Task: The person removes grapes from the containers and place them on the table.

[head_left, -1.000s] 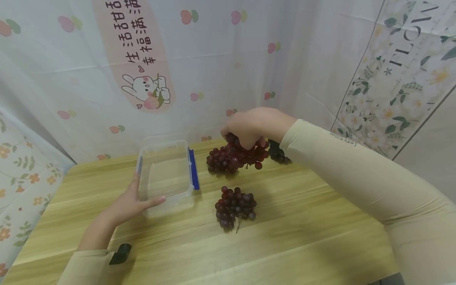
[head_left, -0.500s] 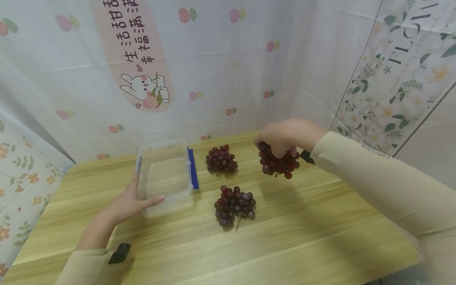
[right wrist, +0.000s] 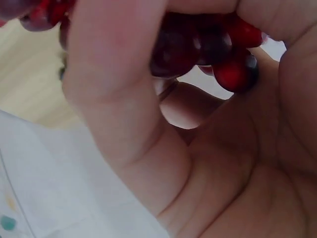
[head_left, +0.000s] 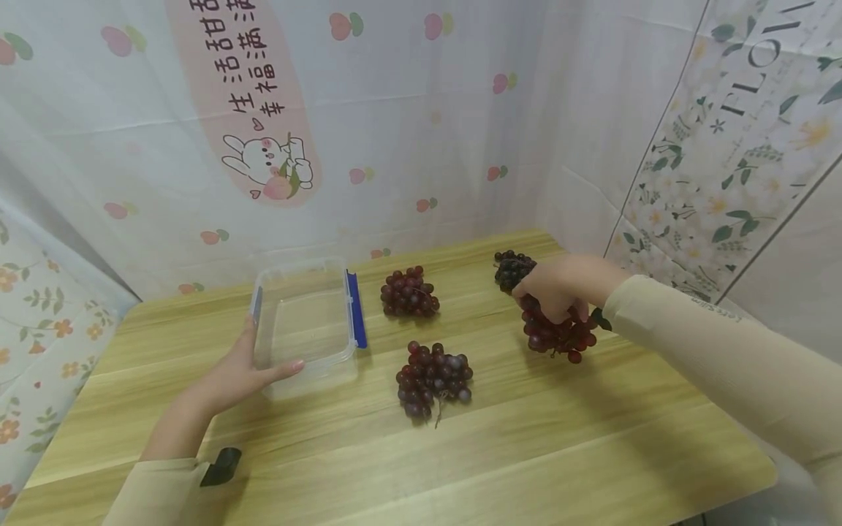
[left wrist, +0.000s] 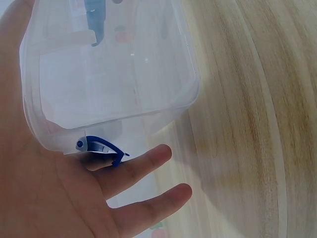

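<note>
A bunch of red grapes (head_left: pixel 559 340) is gripped from above by my right hand (head_left: pixel 562 285) at the right of the table. Close up in the right wrist view, curled fingers surround several dark red grapes (right wrist: pixel 173 49). My left hand (head_left: pixel 230 376) rests against the left front corner of a clear plastic food container (head_left: pixel 329 361) with blue side clips (head_left: pixel 357 310). Its fingers stretch out past one clip (left wrist: pixel 101 145) in the left wrist view. Two more red bunches lie right of the container, one farther back (head_left: pixel 409 294) and one nearer (head_left: pixel 434 380).
A blackish bunch of grapes (head_left: pixel 511 270) lies at the back right, just beyond my right hand. The wooden table (head_left: pixel 368 467) meets a patterned white curtain (head_left: pixel 395 131) along its back. Its right front edge is in view.
My right hand has carried its grape bunch rightward and toward the front, away from the back red bunch. The blackish bunch now shows more. My left hand and the container have stayed put.
</note>
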### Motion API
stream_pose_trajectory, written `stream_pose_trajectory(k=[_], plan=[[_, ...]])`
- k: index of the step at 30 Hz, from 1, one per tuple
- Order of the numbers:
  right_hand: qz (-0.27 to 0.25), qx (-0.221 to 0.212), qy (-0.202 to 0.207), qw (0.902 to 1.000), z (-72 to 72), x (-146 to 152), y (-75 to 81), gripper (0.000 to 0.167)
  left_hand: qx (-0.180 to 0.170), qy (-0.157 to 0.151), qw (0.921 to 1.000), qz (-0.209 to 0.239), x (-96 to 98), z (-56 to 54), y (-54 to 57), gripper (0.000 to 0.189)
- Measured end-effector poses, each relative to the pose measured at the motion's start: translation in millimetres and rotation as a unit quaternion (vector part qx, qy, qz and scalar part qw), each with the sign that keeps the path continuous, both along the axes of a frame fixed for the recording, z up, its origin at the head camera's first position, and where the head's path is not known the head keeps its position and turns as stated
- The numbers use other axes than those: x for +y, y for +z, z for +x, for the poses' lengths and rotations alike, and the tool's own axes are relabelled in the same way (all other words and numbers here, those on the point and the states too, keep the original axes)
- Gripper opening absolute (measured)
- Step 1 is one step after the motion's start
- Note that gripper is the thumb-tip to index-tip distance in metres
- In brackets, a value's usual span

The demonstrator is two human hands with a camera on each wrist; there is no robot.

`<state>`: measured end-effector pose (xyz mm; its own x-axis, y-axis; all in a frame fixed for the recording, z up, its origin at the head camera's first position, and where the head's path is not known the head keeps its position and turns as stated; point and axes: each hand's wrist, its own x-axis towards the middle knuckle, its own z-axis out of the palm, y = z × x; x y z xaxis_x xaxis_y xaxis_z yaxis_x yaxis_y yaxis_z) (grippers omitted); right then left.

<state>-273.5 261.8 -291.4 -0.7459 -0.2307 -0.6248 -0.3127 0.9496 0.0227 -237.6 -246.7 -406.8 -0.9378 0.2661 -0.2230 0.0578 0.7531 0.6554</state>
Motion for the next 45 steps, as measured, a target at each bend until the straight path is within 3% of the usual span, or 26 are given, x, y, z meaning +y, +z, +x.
stream_pose_trajectory(k=[10,15,19,22,28,35,45], plan=[[0.026,-0.026,0.008,0.9993,1.0,10,-35.9,0.048,-0.001,0.001,1.0,0.002,-1.0,0.3,-1.5,0.138],[0.028,0.007,0.01,0.9995,2.8,11,-47.0,0.058,-0.004,0.002,1.0,0.001,-1.3,0.2,-2.4,0.137],[0.03,0.032,0.039,0.9983,2.1,10,-53.8,0.052,0.002,0.002,1.0,-0.001,-1.1,0.0,-1.9,0.137],[0.03,0.047,0.063,0.9964,2.1,10,-56.5,0.039,0.005,0.001,1.0,-0.001,-1.0,-0.5,-1.6,0.137],[0.033,0.058,0.069,0.9954,2.5,8,-58.0,0.035,-0.007,0.005,1.0,-0.003,0.1,-1.0,-0.9,0.138],[0.047,0.059,0.061,0.9953,4.1,7,-60.9,0.058,-0.003,0.004,1.0,-0.009,-0.3,-0.6,-0.3,0.138],[0.045,0.062,0.049,0.9959,6.3,5,-61.3,0.06,-0.012,0.007,0.9999,-0.007,-1.0,-2.3,-1.5,0.138]])
